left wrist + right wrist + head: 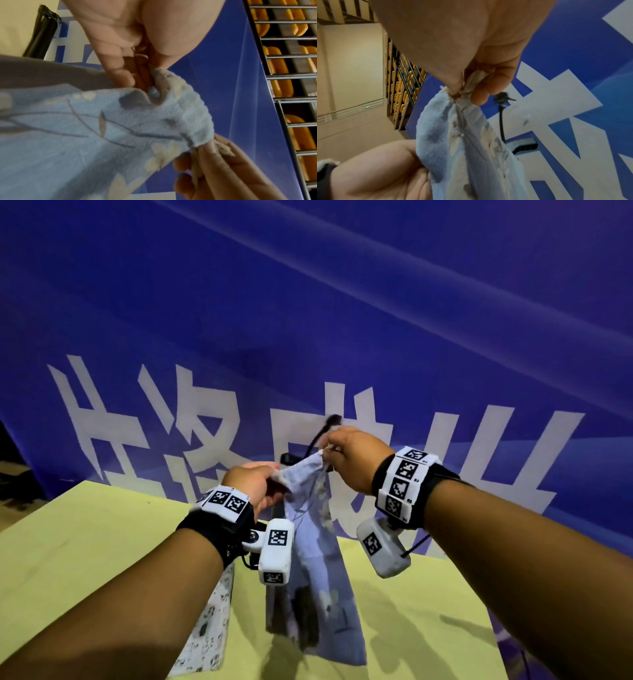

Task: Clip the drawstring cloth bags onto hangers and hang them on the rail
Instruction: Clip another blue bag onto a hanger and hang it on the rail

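Note:
A light blue floral drawstring bag [318,577] hangs over the yellow table [85,559], held by its top edge between both hands. My left hand [274,475] pinches the bag's left top corner [159,81] between thumb and fingers. My right hand [325,451] pinches the bunched right corner [465,89], a little higher. A black hanger [329,422] stands just behind the bag, its hook [501,98] and a clip bar [525,146] visible past my right fingers; most of it is hidden in the head view. A second, white patterned bag [212,628] lies on the table under my left forearm.
A blue banner with large white characters [308,337] hangs right behind the table's far edge. Tiers of orange seats behind railings [283,67] rise beyond the banner. The table's right edge [493,628] drops off beside my right forearm.

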